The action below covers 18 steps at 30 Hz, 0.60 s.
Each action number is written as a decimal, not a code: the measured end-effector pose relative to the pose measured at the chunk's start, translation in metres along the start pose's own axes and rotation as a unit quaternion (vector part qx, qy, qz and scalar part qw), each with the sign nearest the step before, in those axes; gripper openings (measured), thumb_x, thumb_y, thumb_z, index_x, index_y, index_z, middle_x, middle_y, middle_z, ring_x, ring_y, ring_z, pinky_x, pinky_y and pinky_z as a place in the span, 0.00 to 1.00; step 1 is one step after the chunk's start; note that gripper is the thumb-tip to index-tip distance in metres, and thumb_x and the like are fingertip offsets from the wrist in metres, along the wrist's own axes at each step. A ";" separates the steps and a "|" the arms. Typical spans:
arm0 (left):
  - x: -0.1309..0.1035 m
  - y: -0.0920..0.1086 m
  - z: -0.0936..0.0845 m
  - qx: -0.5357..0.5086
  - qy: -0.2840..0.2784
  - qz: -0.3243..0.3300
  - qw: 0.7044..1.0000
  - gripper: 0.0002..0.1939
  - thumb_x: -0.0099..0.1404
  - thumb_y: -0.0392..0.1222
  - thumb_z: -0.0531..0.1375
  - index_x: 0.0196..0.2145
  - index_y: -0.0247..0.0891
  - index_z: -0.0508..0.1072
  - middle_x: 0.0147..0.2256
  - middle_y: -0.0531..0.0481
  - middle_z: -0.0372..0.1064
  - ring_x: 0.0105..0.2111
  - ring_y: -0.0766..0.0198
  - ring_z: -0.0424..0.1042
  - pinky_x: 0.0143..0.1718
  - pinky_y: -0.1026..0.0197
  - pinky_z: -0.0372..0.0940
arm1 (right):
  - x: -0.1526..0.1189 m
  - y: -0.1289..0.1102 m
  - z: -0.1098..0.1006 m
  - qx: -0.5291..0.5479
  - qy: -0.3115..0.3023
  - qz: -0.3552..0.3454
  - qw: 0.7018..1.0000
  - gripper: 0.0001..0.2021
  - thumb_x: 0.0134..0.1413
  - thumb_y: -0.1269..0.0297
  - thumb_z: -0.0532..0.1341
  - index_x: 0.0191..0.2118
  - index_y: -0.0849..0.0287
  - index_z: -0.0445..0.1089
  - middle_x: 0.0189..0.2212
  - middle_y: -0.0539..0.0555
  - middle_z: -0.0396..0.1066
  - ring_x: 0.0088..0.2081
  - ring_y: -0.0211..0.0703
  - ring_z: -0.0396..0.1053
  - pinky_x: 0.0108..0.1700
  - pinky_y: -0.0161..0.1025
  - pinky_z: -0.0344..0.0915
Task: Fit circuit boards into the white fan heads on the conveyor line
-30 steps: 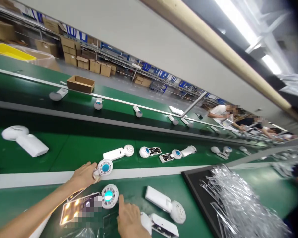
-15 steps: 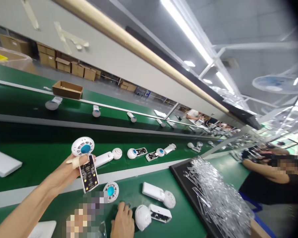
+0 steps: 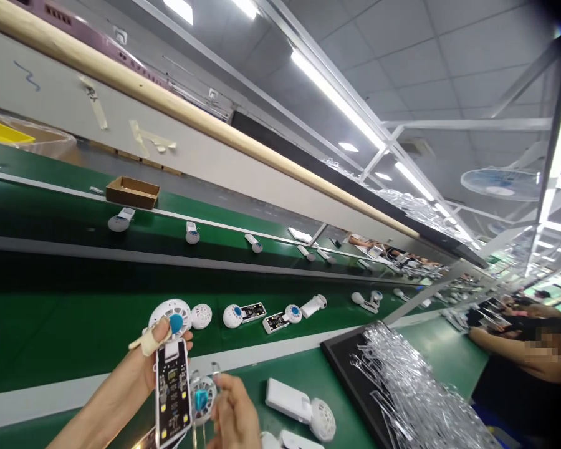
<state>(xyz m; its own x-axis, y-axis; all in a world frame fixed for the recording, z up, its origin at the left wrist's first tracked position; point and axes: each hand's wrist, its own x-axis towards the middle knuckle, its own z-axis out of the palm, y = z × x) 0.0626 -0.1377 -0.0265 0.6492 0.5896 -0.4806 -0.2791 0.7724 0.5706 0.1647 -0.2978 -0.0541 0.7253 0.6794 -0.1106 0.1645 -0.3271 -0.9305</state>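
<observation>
Left hand (image 3: 138, 374) up off the green belt (image 3: 75, 324), thumb & fingers clamped on a small fan (image 3: 171, 368) w/ its back cover off: round white head w/ blue hub at 12 o'clock, bare circuit board running down to 6, so long axis is near vertical, tipped slightly. One finger has a tan wrap. Right hand (image 3: 234, 415) sits just beside it at about 4 o'clock from the board, fingertips pressed together, pinching a thin clear plastic piece (image 3: 204, 399) that stands upright, touching or nearly touching the board's right edge; can't tell which. So the clear piece lies to the right of the board, approx parallel to it, right hand nearer. Behind the pinch, another fan head (image 3: 201, 399) lies on the belt. Further right at 3 o'clock, a closed white fan (image 3: 299, 408), then a black tray (image 3: 343, 362) heaped w/ clear plastic pieces. Far right, another person's arm (image 3: 509, 352).
</observation>
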 end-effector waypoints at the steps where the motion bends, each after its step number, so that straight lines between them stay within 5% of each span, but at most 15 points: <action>1: 0.004 -0.007 0.002 -0.017 0.011 -0.004 1.000 0.26 0.46 0.58 0.68 0.37 0.36 0.74 0.36 0.40 0.77 0.41 0.45 0.74 0.38 0.51 0.72 | 0.002 -0.013 0.011 -0.023 0.008 -0.037 0.999 0.28 0.58 0.41 0.41 0.51 0.56 0.63 0.25 0.51 0.63 0.22 0.42 0.64 0.24 0.41 0.67; 4: 0.020 -0.023 0.007 -0.046 0.029 0.016 0.998 0.30 0.42 0.58 0.70 0.37 0.34 0.74 0.30 0.40 0.77 0.40 0.41 0.75 0.37 0.48 0.72 | 0.004 -0.043 0.036 -0.150 0.050 -0.151 0.976 0.21 0.62 0.50 0.41 0.56 0.48 0.57 0.38 0.55 0.70 0.38 0.52 0.71 0.37 0.51 0.68; 8: 0.033 -0.029 0.007 -0.060 0.044 0.059 0.996 0.39 0.33 0.57 0.73 0.41 0.32 0.72 0.22 0.43 0.75 0.41 0.38 0.74 0.36 0.49 0.72 | 0.006 -0.058 0.048 -0.306 0.079 -0.172 0.933 0.18 0.59 0.60 0.50 0.55 0.47 0.59 0.40 0.57 0.67 0.35 0.57 0.72 0.30 0.53 0.68; 11: 0.033 -0.022 0.009 -0.058 0.050 0.081 0.994 0.31 0.34 0.53 0.74 0.34 0.35 0.72 0.22 0.45 0.75 0.37 0.41 0.76 0.35 0.51 0.73 | 0.006 -0.051 0.054 -0.352 0.102 -0.209 0.907 0.28 0.49 0.69 0.59 0.58 0.52 0.58 0.41 0.60 0.64 0.38 0.58 0.70 0.32 0.54 0.69; 14: 0.026 -0.015 0.013 -0.055 0.053 0.093 0.993 0.23 0.42 0.50 0.72 0.33 0.36 0.72 0.26 0.45 0.77 0.36 0.44 0.76 0.36 0.50 0.73 | 0.006 -0.038 0.059 -0.372 0.110 -0.227 0.893 0.44 0.43 0.70 0.63 0.65 0.45 0.43 0.44 0.61 0.65 0.41 0.62 0.69 0.37 0.59 0.69; 18: 0.004 -0.011 0.023 -0.051 0.053 0.089 0.993 0.24 0.48 0.49 0.69 0.41 0.35 0.73 0.36 0.42 0.77 0.43 0.46 0.74 0.42 0.54 0.71 | 0.008 -0.042 0.044 -0.369 0.030 -0.192 0.909 0.42 0.51 0.66 0.61 0.66 0.41 0.36 0.39 0.55 0.68 0.35 0.56 0.71 0.33 0.55 0.70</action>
<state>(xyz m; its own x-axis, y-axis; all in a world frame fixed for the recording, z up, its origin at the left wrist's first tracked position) 0.0842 -0.1496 -0.0192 0.5067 0.7366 -0.4480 -0.4566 0.6701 0.5852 0.1340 -0.2497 -0.0316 0.5515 0.8067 0.2123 0.8003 -0.4400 -0.4073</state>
